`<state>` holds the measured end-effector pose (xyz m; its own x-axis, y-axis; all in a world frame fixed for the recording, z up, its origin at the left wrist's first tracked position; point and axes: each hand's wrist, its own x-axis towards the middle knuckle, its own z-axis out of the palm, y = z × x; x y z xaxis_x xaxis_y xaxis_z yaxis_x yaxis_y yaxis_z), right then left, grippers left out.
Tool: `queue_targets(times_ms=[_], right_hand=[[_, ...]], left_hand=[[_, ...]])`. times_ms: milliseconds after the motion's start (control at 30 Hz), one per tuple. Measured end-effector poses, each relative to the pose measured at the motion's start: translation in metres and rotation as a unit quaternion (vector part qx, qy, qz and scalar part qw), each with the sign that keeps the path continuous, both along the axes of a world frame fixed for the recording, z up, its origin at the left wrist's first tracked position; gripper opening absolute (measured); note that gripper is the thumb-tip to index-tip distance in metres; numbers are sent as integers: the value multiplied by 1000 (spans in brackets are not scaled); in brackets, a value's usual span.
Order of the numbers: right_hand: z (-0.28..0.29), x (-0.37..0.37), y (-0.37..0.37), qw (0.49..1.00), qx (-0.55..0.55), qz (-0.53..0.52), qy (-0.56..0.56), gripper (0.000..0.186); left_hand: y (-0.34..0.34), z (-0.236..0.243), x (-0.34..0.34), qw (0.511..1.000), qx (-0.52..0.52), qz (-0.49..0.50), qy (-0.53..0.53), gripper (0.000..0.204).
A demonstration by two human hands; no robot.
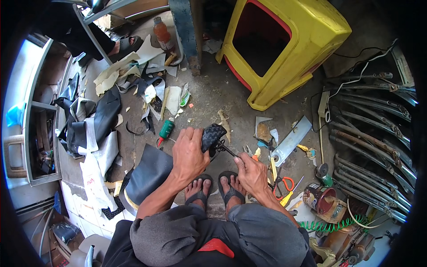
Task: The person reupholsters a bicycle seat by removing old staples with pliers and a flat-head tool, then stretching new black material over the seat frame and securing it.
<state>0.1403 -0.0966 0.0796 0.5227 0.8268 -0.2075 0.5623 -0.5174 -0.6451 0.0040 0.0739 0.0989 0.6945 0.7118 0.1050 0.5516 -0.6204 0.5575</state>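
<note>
Between my knees, above my sandalled feet, my left hand (190,151) is closed around a small black padded piece (214,136) with a patterned cover. Dark metal parts (218,147) stick out from its underside. A thin dark rod (230,151) runs from there to my right hand (252,173), whose fingers pinch its near end; I cannot tell whether it is a tool or belongs to the piece. Left of my left hand lies a green bottle (167,129) with a red nozzle. Scissors with orange handles (284,186) and a yellow-handled screwdriver (287,198) lie beyond my right hand.
A yellow plastic stool (289,49) lies tipped over ahead. Black and white material scraps (106,111) cover the left floor. Chromed metal tubes (378,151) are stacked at right, near a tin can (318,196) and green coiled hose (329,226). Another person's sandalled foot (129,44) is far left.
</note>
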Motion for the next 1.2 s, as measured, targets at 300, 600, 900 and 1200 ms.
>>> queue_targets(times_ms=[300,600,900,1200], right_hand=[[-19,-2,-5,989,127,-71,35,23],[-17,0,-3,982,162,-91,38,19],[-28,1,-12,993,59,-84,66,20],[-16,0,0,988,141,-66,10,17]], left_hand=[[-17,4,9,997,45,-55,-8,65],[-24,0,10,997,50,-54,-26,64],[-29,4,9,997,20,-68,-15,67],[-27,-23,7,996,-33,-40,-78,70]])
